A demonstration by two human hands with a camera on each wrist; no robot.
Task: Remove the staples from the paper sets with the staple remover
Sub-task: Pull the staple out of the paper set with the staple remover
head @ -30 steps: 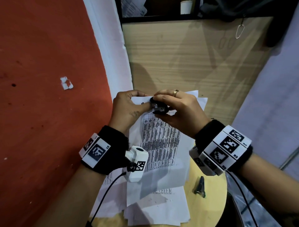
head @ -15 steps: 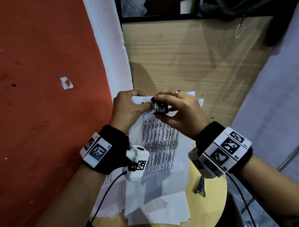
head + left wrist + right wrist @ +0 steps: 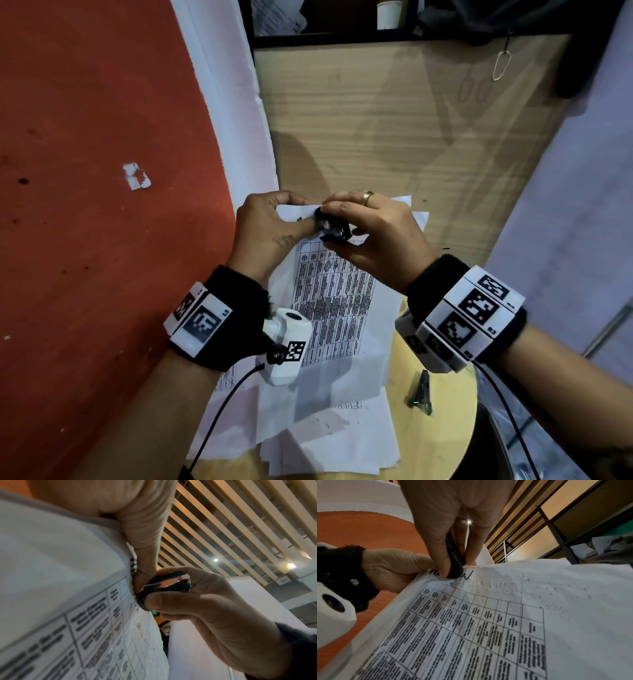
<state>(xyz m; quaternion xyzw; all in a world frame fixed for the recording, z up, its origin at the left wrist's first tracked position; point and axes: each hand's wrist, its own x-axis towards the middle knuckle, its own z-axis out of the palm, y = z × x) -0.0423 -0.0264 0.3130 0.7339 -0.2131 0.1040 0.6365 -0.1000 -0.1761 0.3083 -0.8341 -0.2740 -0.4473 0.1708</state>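
Observation:
A white paper set (image 3: 329, 301) printed with a table is lifted above the stack. My left hand (image 3: 270, 229) pinches its top left corner between thumb and fingers (image 3: 144, 555). My right hand (image 3: 373, 236) grips a black staple remover (image 3: 334, 228) between thumb and fingers, with its jaws pressed against the top edge of the paper set (image 3: 471, 622) beside my left thumb. The remover (image 3: 164, 586) shows dark and glossy in the left wrist view, and in the right wrist view the remover (image 3: 454, 562) touches the paper near handwritten letters. The staple itself is hidden.
More loose sheets (image 3: 325, 442) lie stacked on a round wooden table (image 3: 445, 425). A black binder clip (image 3: 421, 390) lies on the table to the right. An orange wall (image 3: 85, 205) stands left, a wooden panel (image 3: 394, 137) straight ahead.
Both hands and the paper have stayed nearly still; the right hand's remover has shifted slightly against the paper's top edge.

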